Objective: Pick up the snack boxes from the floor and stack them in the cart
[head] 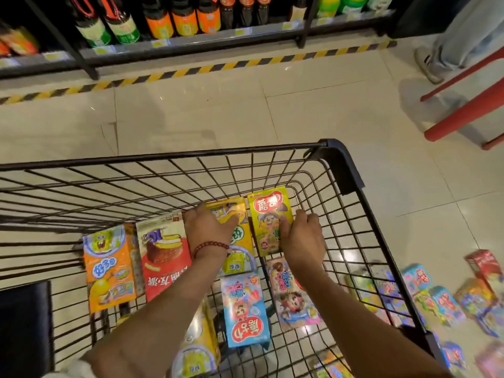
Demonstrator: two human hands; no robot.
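Note:
Both my hands reach into the black wire cart (191, 154). My left hand (207, 227), with a red bead bracelet at the wrist, grips a yellow snack box (231, 207) lying flat near the cart's far end. Beside it on the right, my right hand (303, 238) pinches the right edge of a green-yellow snack box (268, 214), thumb on its face. Flat in the cart lie an orange box (109, 268), a red box (163, 260), a light blue box (245, 309) and a pink box (291, 293). Several more snack boxes (436, 301) lie on the floor to the cart's right.
A shelf of bottles (163, 23) runs along the far side, with yellow-black tape (218, 68) on the floor in front of it. Red furniture legs (463, 110) and a person's legs (458, 36) stand at the upper right. Pale tiled floor (218, 113) lies beyond the cart.

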